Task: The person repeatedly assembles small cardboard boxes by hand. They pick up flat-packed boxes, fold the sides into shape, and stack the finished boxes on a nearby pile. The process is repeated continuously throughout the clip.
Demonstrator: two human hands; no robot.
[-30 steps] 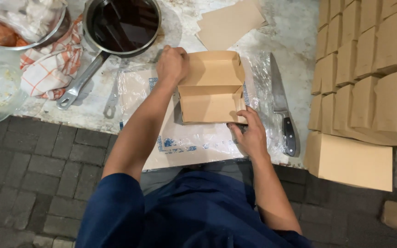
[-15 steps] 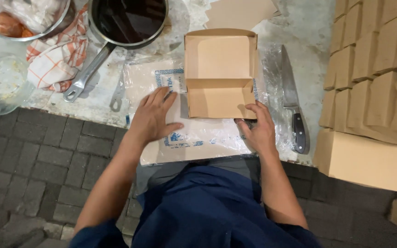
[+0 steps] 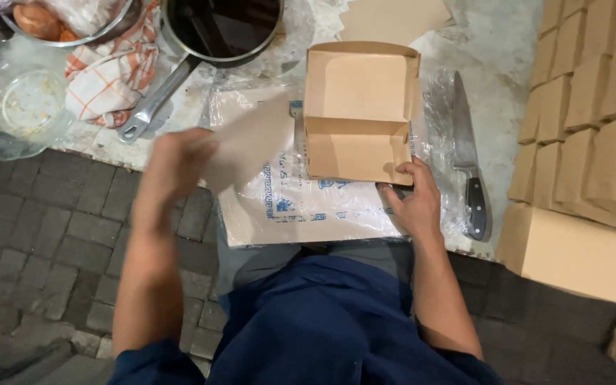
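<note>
The right hand (image 3: 413,203) pinches the near right corner of an open brown box (image 3: 359,114), thumb on top and fingers curled under the edge. The box lies flat on a plastic-wrapped pack (image 3: 301,192) of brown sheets with blue print, its lid flap folded back away from the person.

The left hand (image 3: 172,160) is blurred by motion. It holds a thin brown sheet (image 3: 251,139) by one edge, raised over the left part of the pack; how the fingers close on it I cannot tell.

Just right of the box, a knife (image 3: 468,164) with a dark handle lies on the desk (image 3: 493,43), blade pointing away. Farther right stand rows of closed brown boxes (image 3: 586,93), with one larger closed box (image 3: 579,249) at the near end. A loose brown sheet (image 3: 393,20) lies beyond the open box.

To the left, beyond the pack, sits a pan (image 3: 222,28) of dark liquid, its long handle pointing toward the person. Beside it lies a checked orange-and-white cloth (image 3: 105,75), and a metal bowl (image 3: 73,18) of food is at the top corner. A clear plastic bowl (image 3: 16,107) stands at the desk's left edge. Below is a grey paved floor (image 3: 37,235).
</note>
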